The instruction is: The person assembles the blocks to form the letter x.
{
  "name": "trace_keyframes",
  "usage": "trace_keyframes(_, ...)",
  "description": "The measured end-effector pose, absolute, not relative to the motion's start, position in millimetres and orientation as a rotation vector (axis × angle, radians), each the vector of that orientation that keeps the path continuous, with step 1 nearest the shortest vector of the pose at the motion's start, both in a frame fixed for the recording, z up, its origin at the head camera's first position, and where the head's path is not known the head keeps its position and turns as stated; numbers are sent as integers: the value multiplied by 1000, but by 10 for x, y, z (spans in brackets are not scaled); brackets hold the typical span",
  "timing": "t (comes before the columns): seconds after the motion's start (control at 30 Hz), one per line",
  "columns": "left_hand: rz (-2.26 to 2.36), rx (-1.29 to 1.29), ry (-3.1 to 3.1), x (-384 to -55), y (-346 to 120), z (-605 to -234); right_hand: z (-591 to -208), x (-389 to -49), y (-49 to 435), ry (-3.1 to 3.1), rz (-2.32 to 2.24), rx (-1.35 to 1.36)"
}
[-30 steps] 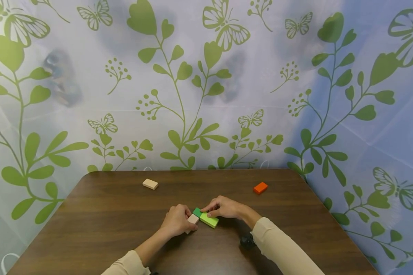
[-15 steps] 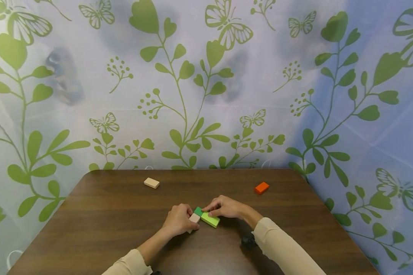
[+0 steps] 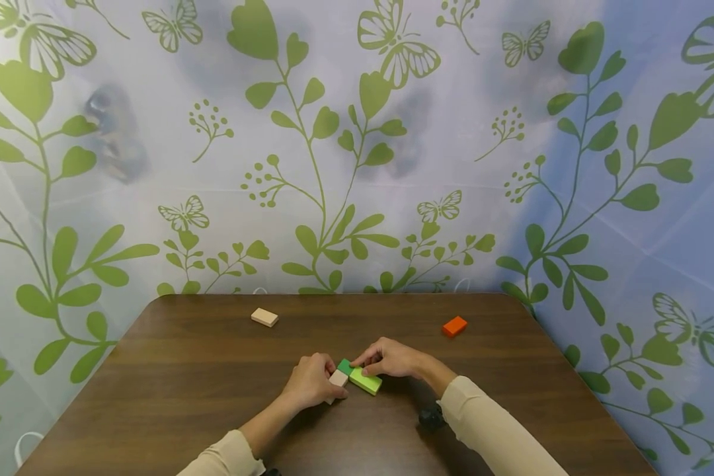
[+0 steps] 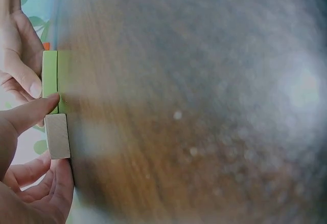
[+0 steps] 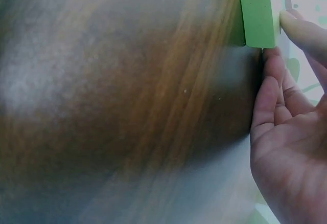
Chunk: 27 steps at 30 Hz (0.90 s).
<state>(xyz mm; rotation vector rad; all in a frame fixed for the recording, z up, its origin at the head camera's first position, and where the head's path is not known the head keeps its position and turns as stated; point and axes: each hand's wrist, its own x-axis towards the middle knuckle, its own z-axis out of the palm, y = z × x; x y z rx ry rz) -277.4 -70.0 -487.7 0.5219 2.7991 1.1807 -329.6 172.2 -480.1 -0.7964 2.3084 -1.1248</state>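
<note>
Between the thumb and fingers of my left hand [image 3: 309, 382] is a pale wooden block [image 3: 338, 379], set at an angle on the table. A light green block [image 3: 366, 382] lies close against it, with the thumb and fingers of my right hand [image 3: 391, 358] on it. Behind the two, a dark green block [image 3: 345, 366] shows partly, the right fingertips at its edge. In the left wrist view the pale block's end [image 4: 57, 136] stands beside the green one. The right wrist view has the light green block's end [image 5: 259, 17], thumb on top and fingers at its far side.
On the brown wooden table [image 3: 184, 383], another pale block [image 3: 264, 317] lies at the back left and an orange-red block [image 3: 455, 326] at the back right. A leaf-printed curtain [image 3: 309, 165] hangs behind the table's far edge.
</note>
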Motion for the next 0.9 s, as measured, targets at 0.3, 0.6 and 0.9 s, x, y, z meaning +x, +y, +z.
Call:
trace_keyframes(0.3,1247,559,2759,-2768,-744,-4882,-4797,-3302,1703,2327,-1102,-811)
trace_keyframes(0.6,1388,615,2610,-2774,-886,-4866,-4810,-3304,1715,2287,-1196,-840)
trace_keyframes(0.9,1494,847,2412,-2923,-968,-4843,-4742,-3280,1853,2312,-1172,-856)
